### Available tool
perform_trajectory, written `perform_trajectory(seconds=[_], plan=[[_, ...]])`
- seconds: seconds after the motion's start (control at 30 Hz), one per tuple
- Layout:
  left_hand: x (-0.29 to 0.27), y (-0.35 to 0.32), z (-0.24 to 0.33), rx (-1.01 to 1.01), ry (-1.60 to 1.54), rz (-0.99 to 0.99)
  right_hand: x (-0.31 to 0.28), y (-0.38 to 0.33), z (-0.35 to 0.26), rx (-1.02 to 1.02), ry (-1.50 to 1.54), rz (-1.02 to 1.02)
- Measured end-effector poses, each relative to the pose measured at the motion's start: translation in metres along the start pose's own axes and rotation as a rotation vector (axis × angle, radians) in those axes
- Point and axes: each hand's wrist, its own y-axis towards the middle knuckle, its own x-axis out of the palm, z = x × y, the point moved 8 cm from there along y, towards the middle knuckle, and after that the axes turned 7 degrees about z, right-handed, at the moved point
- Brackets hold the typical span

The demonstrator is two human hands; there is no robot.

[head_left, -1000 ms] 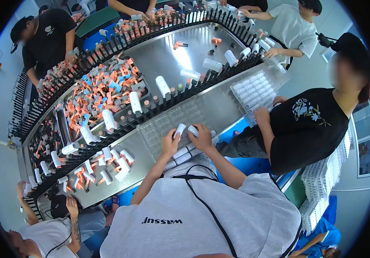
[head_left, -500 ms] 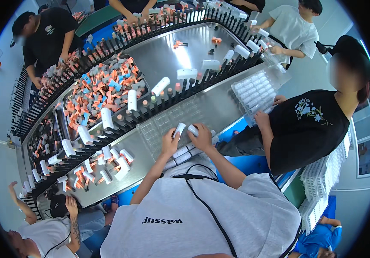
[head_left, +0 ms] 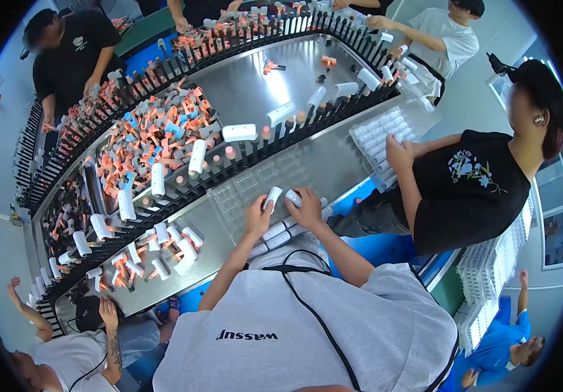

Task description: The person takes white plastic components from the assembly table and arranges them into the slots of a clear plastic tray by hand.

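My left hand [head_left: 256, 214] is closed around a white rounded plastic casing [head_left: 273, 195]. Held in my right hand [head_left: 307, 210] is a second white casing [head_left: 293, 197], a short gap away from the first. Both hands are over the near edge of a clear plastic tray with moulded pockets [head_left: 226, 204]. Just below them, against my body, lie several white tubes in a row [head_left: 275, 230]. My palms hide part of each casing, so their undersides cannot be seen.
A conveyor loop with black upright pegs [head_left: 249, 157] carries white casings past the bench. Orange and grey parts [head_left: 157, 130] are heaped inside it. White-and-orange pieces [head_left: 160, 268] lie to my left. A co-worker [head_left: 471, 176] at right has a filled tray [head_left: 379, 140].
My hands and both casings look unmoved. White casings on the conveyor pegs have shifted along. The co-worker on the right has raised a hand above the filled tray.
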Motion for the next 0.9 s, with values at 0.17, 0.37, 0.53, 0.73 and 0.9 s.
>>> perform_trajectory(seconds=[0.17, 0.37, 0.53, 0.73, 0.9], plan=[[0.0, -0.001, 0.003, -0.002, -0.013, -0.003, 0.0, 0.0, 0.002, 0.013, -0.018, -0.007], [0.0, -0.002, 0.003, 0.001, -0.028, 0.013, -0.003, -0.001, -0.002, 0.009, -0.017, -0.02], [0.001, -0.002, 0.002, 0.018, -0.032, 0.031, -0.004, -0.002, 0.0, 0.014, -0.012, -0.02], [0.002, 0.003, -0.002, 0.072, -0.049, 0.064, -0.005, 0.005, -0.004, 0.006, -0.005, -0.02], [-0.009, 0.0, 0.01, 0.097, 0.008, 0.091, -0.005, 0.001, -0.009, -0.012, -0.003, -0.006]])
